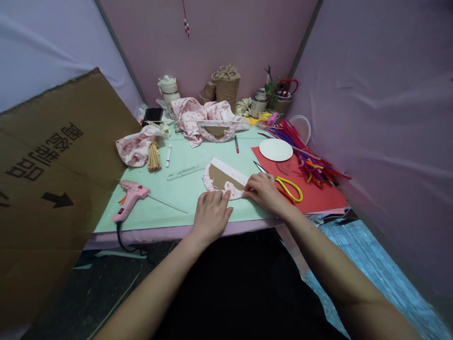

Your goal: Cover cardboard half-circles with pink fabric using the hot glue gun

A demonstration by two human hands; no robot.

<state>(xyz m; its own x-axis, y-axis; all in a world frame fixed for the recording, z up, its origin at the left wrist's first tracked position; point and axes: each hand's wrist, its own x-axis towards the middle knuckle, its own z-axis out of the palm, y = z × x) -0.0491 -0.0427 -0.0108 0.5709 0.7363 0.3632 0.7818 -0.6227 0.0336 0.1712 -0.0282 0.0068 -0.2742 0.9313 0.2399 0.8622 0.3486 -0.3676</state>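
Note:
In front of me on the table lies a half-round piece of cardboard [222, 178], its curved edge wrapped in white cloth with pink spots [207, 175] and a white strip [230, 171] along its straight edge. My left hand [211, 212] rests at the near curved edge, fingers lying on the folded cloth and thumb apart. At the piece's right end my right hand [264, 191] pinches the cloth-covered edge with curled fingers. Scissors [288, 189] with yellow and red handles lie just right of that hand, their blades partly behind it.
A pink glue gun [132, 198] with a cord lies left, beside a large cardboard sheet [53, 189]. A clear ruler [186, 173], markers, spotted cloth [191, 118] and twine rolls [226, 89] are farther back. Red paper [318, 193], a white disc [276, 149] and pipe cleaners [311, 156] lie right.

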